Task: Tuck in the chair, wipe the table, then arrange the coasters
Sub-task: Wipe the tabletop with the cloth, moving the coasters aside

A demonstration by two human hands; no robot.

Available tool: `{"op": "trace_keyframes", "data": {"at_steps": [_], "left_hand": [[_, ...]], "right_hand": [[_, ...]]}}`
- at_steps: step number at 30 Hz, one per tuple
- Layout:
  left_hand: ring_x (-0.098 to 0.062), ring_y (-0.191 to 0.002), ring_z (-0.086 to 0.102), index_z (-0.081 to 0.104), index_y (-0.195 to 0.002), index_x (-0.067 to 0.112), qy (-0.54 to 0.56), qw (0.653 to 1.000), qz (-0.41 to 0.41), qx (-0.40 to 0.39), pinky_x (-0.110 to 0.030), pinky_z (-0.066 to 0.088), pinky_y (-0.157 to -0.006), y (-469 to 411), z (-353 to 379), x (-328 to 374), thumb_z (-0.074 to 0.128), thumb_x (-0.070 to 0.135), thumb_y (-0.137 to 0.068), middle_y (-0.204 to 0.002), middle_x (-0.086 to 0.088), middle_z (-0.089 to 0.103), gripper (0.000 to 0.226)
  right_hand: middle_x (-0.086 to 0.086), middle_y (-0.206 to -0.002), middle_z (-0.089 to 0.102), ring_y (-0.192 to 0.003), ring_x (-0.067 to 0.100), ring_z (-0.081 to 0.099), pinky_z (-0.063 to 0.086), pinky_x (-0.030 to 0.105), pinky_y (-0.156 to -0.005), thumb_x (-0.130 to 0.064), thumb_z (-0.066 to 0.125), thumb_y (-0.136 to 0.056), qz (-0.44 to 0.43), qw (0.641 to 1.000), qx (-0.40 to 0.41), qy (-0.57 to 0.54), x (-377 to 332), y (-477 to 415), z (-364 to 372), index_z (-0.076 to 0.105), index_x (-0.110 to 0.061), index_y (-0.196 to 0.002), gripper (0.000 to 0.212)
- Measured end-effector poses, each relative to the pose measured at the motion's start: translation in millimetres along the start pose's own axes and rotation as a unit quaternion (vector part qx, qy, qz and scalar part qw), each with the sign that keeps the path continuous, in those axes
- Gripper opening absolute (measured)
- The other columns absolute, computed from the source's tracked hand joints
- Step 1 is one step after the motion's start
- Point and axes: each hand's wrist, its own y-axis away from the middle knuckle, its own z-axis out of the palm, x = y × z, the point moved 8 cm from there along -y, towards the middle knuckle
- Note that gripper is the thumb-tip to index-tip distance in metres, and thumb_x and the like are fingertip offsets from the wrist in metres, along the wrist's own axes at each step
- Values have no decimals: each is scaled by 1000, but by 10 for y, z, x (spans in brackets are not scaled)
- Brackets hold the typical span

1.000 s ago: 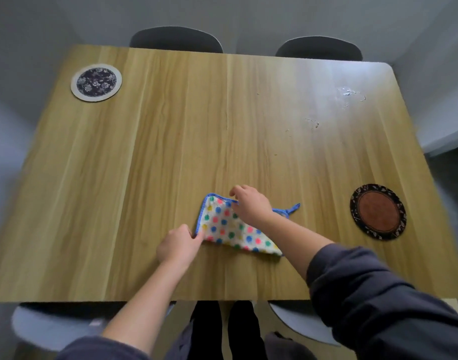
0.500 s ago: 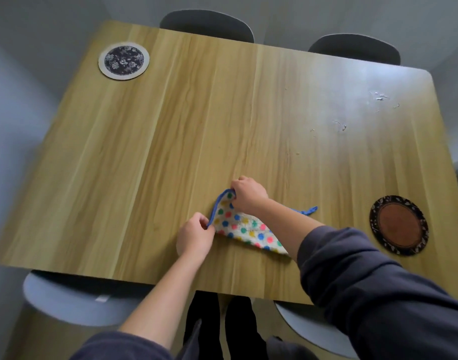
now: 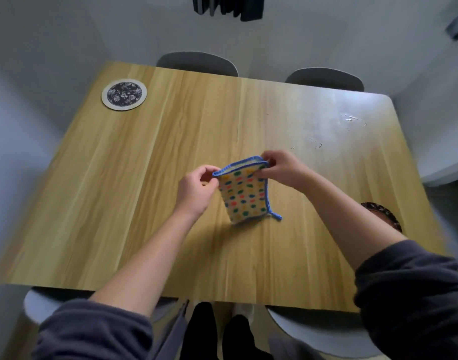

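Note:
A polka-dot cloth (image 3: 244,193) with a blue border hangs folded above the middle of the wooden table (image 3: 118,203). My left hand (image 3: 196,189) pinches its upper left corner. My right hand (image 3: 282,167) pinches its upper right corner. The cloth's lower edge and blue loop touch the tabletop. A round floral coaster (image 3: 124,94) with a pale rim lies at the far left corner. A dark coaster (image 3: 386,213) with a brown centre lies at the right, mostly hidden behind my right forearm. White crumbs and smears (image 3: 351,120) mark the far right of the table.
Two grey chairs (image 3: 196,64) (image 3: 324,79) are tucked in at the far side. Two light chair seats (image 3: 40,305) (image 3: 316,333) show under the near edge, on either side of my legs. Grey walls close in on the left and right.
Both hands have lifted the cloth off the table by its top corners, so it now hangs upright instead of lying flat. The camera has pulled back and risen.

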Motion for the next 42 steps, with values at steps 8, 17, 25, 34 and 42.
{"op": "trace_keyframes", "data": {"at_steps": [8, 17, 25, 34, 42], "left_hand": [[-4, -88, 66, 64, -83, 33, 40, 991, 108, -65, -19, 48, -85, 87, -53, 644, 66, 9, -84, -86, 15, 69, 24], [-13, -82, 62, 64, -83, 23, -132, 942, -84, -298, -27, 50, -73, 903, 386, -959, 64, 12, -84, -85, 9, 67, 11], [-20, -72, 60, 59, -80, 25, -99, 967, -148, -182, -38, 52, -76, 379, 609, -1253, 58, 9, -87, -77, 1, 64, 18], [-20, -89, 60, 57, -97, 23, -306, 930, -170, -110, -29, 43, -68, -24, 673, -1356, 63, 37, -84, -93, 5, 63, 20], [-25, -103, 63, 64, -105, 20, -441, 838, -260, -192, -27, 40, -70, 529, 791, -1475, 58, 49, -82, -109, -3, 66, 38]], "right_hand": [[-9, -74, 62, -68, 9, 54, 44, 27, -66, -4, 73, -81, -86, 992, 46, -86, -132, 574, -314, 61, -24, -73, 25], [-6, -97, 68, -90, 11, 65, 53, 25, -78, -24, 73, -84, 53, 978, -188, 66, 1053, 1090, 1152, 67, -18, -94, 13], [8, -97, 71, -92, 25, 68, 58, 42, -81, -16, 61, -91, 132, 988, -18, -81, 1256, 558, 1021, 63, -10, -91, 6], [0, -119, 54, -109, 21, 53, 47, 36, -88, -29, 65, -88, 107, 979, 96, 147, 1339, 128, 935, 58, -23, -125, 38], [-3, -132, 52, -123, 20, 44, 31, 37, -99, -33, 56, -91, -37, 953, 16, 300, 1084, -4, 1286, 47, -27, -137, 47]]}}
